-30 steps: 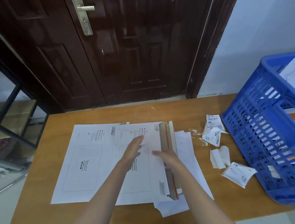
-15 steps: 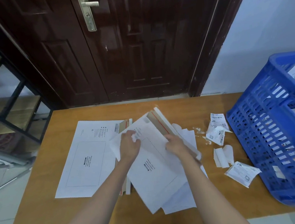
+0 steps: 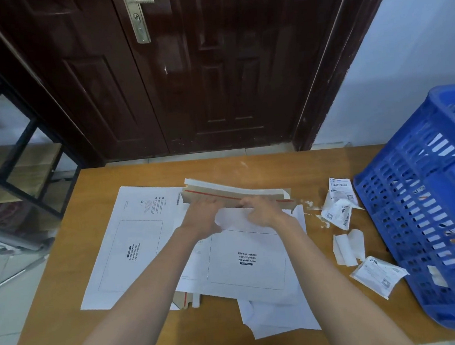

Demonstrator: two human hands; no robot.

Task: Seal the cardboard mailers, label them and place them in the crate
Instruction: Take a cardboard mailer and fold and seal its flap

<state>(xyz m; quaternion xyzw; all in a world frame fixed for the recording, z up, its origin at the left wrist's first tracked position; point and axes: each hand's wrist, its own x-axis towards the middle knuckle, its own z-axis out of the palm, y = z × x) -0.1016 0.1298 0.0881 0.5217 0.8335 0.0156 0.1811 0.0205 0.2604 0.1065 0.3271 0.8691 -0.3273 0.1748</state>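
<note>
Hands (image 3: 233, 212) on mailer (image 3: 246, 258) flap (image 3: 236, 192).

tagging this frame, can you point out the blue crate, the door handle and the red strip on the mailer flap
blue crate (image 3: 403, 213), head view, on its perforated left wall.
door handle (image 3: 140, 0), head view, on the lever.
red strip (image 3: 209, 192), head view, on its left stretch, above the left hand.

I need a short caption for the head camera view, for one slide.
Both hands, left hand and right hand, press along the open flap of a white mailer on the wooden table, beside a blue crate.
</note>
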